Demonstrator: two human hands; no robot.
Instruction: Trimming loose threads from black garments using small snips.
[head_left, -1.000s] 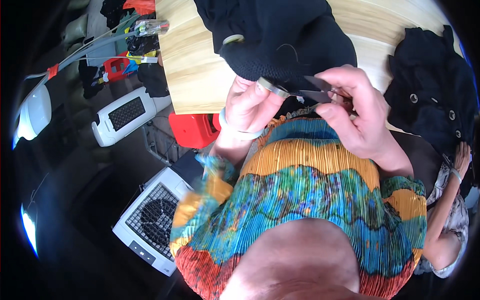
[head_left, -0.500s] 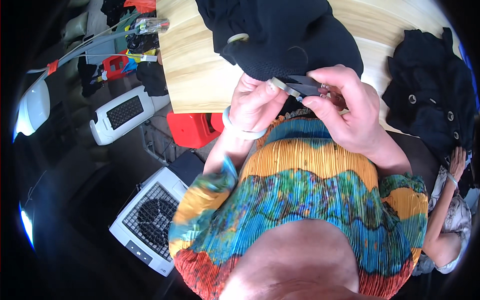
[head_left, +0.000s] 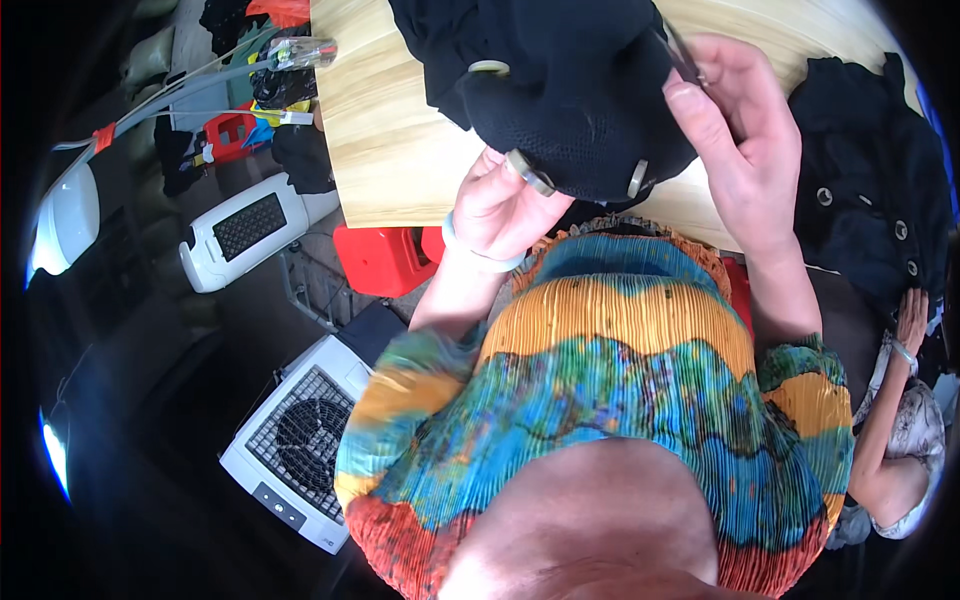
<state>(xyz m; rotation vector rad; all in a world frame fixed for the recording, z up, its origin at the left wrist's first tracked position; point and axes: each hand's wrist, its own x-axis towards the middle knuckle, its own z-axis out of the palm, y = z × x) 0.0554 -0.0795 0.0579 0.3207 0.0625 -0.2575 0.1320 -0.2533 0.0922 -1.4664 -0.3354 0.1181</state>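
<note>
A black knitted garment (head_left: 575, 105) lies bunched on the table in front of me and hangs over its near edge. My left hand (head_left: 500, 210) is closed at the garment's near edge, its thumb against a large pale button (head_left: 530, 172). Two similar buttons show on the cloth: one button (head_left: 638, 178) to the right, another button (head_left: 488, 67) farther off. My right hand (head_left: 745, 140) is closed round dark thread snips (head_left: 682, 58), with the blades pointing away from me at the garment's right side. Its curled fingers are partly hidden.
Another black buttoned garment (head_left: 860, 165) lies at right, with a co-worker's hand (head_left: 912, 325) at its near end. The wooden table (head_left: 385, 150) ends at my left, beside a red stool (head_left: 380, 260). A white fan unit (head_left: 300, 440) stands lower left.
My right hand has moved up and right with the snips, away from the button at my left hand. The cloth has shifted, showing another button on the right. My left hand keeps its hold.
</note>
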